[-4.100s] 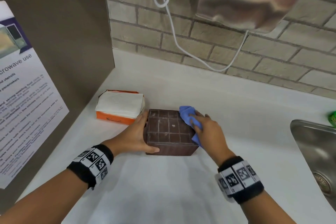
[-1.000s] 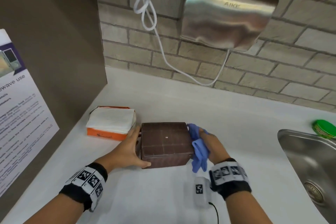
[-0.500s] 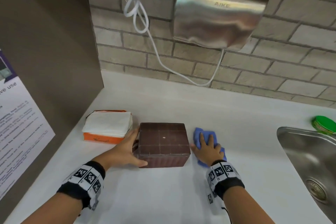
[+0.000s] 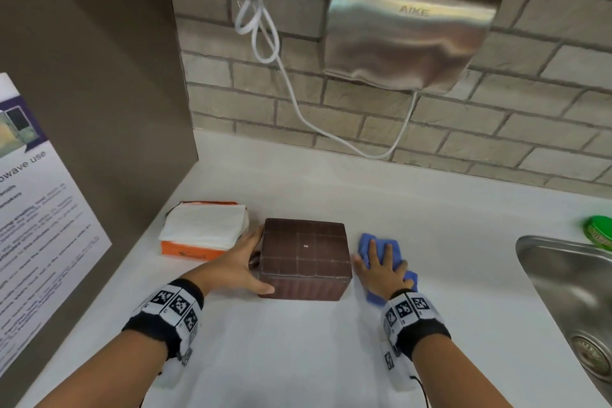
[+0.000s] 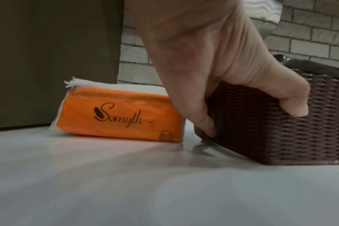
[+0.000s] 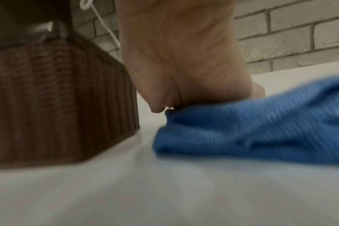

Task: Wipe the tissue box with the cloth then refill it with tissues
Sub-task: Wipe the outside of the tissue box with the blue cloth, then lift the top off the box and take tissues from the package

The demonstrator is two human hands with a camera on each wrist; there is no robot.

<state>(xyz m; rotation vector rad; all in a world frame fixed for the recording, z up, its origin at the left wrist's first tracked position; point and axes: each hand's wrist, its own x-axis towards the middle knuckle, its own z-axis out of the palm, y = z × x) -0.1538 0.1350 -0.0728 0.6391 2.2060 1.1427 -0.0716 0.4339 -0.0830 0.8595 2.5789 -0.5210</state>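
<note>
A white counter point(image 4: 298, 358) runs under a brick wall, with a steel sink beyond the right hand. Between the hands stands the tissue box point(image 4: 305, 258), a dark brown woven-look cube with a smooth gridded top; it looks stiff and light, best held by opposite side walls. The left hand point(image 4: 236, 267) grips its near-left corner, thumb on the front. Just past that hand lies the orange tissue pack point(image 4: 203, 235), soft and squashy. The right hand point(image 4: 381, 270) presses flat, fingers straight, on the limp blue cloth point(image 4: 366, 240) beside the box.

One tissue box point(image 4: 306, 255), one tissue pack point(image 4: 205, 235), one cloth point(image 4: 381, 247), two hands, one dryer point(image 4: 407, 33), one sink point(image 4: 569, 291), one green lid point(image 4: 599, 232).
</note>
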